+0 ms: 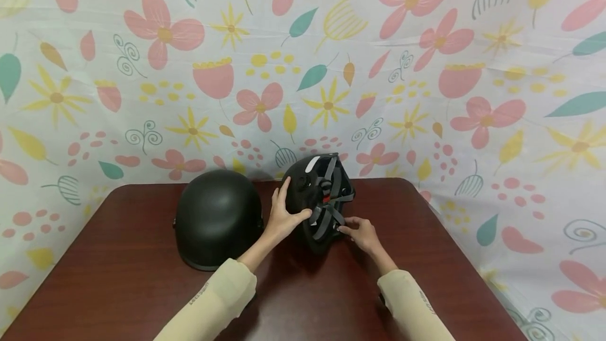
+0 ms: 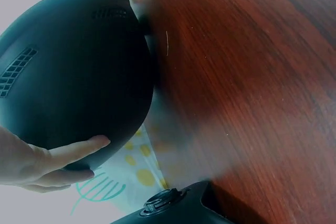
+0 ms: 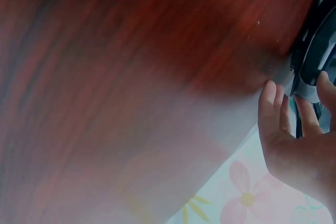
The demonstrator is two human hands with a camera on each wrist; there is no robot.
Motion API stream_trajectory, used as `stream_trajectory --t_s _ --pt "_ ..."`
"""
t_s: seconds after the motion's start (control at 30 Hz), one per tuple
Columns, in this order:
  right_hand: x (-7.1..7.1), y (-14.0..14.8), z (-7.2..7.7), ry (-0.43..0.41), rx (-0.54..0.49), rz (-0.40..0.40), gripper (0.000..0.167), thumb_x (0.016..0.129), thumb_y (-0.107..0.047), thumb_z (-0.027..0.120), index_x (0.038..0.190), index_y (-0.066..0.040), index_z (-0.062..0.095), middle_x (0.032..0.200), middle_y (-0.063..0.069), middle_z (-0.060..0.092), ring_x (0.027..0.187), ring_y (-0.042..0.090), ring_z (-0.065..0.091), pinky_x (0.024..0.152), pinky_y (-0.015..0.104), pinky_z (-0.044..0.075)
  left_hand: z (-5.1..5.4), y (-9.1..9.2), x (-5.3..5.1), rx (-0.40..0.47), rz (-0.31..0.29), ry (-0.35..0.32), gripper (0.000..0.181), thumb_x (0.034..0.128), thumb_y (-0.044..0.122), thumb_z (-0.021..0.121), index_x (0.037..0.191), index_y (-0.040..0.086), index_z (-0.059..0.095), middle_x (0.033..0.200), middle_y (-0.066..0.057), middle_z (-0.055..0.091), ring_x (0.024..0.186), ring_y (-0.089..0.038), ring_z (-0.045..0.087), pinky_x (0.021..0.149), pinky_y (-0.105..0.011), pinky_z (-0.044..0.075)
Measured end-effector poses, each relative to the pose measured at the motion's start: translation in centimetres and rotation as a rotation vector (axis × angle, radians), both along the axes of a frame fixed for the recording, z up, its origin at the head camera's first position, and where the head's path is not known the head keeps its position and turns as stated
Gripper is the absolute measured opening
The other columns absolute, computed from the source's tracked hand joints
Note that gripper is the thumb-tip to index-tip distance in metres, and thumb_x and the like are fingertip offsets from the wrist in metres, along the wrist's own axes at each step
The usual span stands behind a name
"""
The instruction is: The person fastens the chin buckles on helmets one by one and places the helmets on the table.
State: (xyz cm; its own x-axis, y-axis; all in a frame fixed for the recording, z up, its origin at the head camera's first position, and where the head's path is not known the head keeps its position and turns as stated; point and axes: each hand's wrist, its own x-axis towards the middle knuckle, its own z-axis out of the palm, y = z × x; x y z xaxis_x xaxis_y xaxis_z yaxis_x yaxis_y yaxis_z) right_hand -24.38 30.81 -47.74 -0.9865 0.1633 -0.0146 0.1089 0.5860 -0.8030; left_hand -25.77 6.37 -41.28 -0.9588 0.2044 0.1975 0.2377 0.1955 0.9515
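Note:
A black helmet [image 1: 298, 188] is tilted on the table, its inside with grey straps [image 1: 335, 186] and a small red part facing right. My left hand [image 1: 284, 220] holds its left side, fingers spread along the shell and thumb near the rim. Vent slots show on this shell [image 2: 79, 77] in the left wrist view, with the left hand [image 2: 37, 163] against it. At the lower right rim, my right hand [image 1: 362, 233] pinches a grey strap between thumb and index finger. The right wrist view catches this right hand [image 3: 294, 145] at the frame's edge.
A second black helmet [image 1: 218, 220], smooth and dome up, stands just left of the tilted one. Both are on a dark red-brown wooden table [image 1: 128, 257]. Behind and beside the table hangs a white cloth [image 1: 303, 78] printed with flowers.

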Motion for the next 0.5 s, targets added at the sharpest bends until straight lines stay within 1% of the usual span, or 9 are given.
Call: stream_trajectory --t_s 0.1,0.17,0.23,0.27,0.33,0.4,0.5 --pt "0.1 0.1 0.2 -0.01 -0.015 0.005 0.036 0.091 -0.015 0.068 0.123 0.001 0.065 0.11 0.02 0.069 0.07 0.016 0.059 0.061 0.025 0.046 -0.1 0.1 0.1 0.011 0.009 0.004 0.093 0.0808 0.022 0.075 0.156 0.028 0.021 0.162 -0.023 0.003 0.147 -0.051 0.016 0.107 -0.068 0.031" --pt "0.2 0.2 0.3 -0.018 -0.025 0.021 0.037 0.092 -0.015 0.067 0.125 0.002 0.063 0.111 0.021 0.069 0.072 0.019 0.06 0.062 0.026 0.046 -0.1 0.2 0.2 0.017 0.012 0.006 0.093 0.0803 0.022 0.074 0.156 0.029 0.022 0.162 -0.023 0.003 0.147 -0.05 0.016 0.107 -0.067 0.032" --pt "0.4 0.3 0.4 -0.015 -0.025 0.042 0.039 0.093 -0.014 0.065 0.128 0.003 0.061 0.118 0.023 0.066 0.083 0.025 0.065 0.068 0.03 0.051 -0.1 0.2 0.3 0.023 0.013 0.005 0.092 0.08 0.022 0.074 0.156 0.029 0.022 0.162 -0.023 0.003 0.147 -0.05 0.017 0.106 -0.067 0.033" --pt "0.4 0.4 0.5 -0.01 -0.023 0.046 0.039 0.094 -0.014 0.065 0.129 0.003 0.06 0.123 0.025 0.064 0.091 0.03 0.066 0.072 0.032 0.053 -0.1 0.3 0.4 0.025 0.015 0.005 0.092 0.08 0.022 0.074 0.156 0.029 0.023 0.163 -0.022 0.003 0.147 -0.05 0.017 0.106 -0.067 0.033" --pt "0.5 0.7 0.9 0.004 -0.017 0.057 0.042 0.095 -0.015 0.063 0.132 0.003 0.057 0.131 0.026 0.059 0.109 0.037 0.063 0.082 0.039 0.055 -0.1 0.3 0.4 0.026 0.017 0.009 0.092 0.0799 0.021 0.074 0.156 0.029 0.023 0.162 -0.023 0.004 0.146 -0.05 0.018 0.105 -0.067 0.033" --pt "0.5 0.9 1.6 0.029 -0.004 0.063 0.043 0.096 -0.015 0.061 0.135 0.003 0.054 0.137 0.026 0.054 0.123 0.04 0.055 0.091 0.045 0.052 -0.2 0.3 0.3 0.024 0.023 0.012 0.092 0.0795 0.021 0.074 0.156 0.029 0.023 0.162 -0.023 0.004 0.145 -0.051 0.019 0.105 -0.067 0.033" --pt "0.5 1.0 3.2 0.079 -0.003 0.054 0.045 0.098 -0.018 0.059 0.138 0.001 0.052 0.136 0.025 0.054 0.127 0.041 0.051 0.095 0.05 0.049 -0.2 0.4 0.3 0.023 0.031 0.013 0.092 0.0791 0.021 0.074 0.156 0.029 0.023 0.162 -0.023 0.004 0.145 -0.051 0.019 0.105 -0.068 0.033"
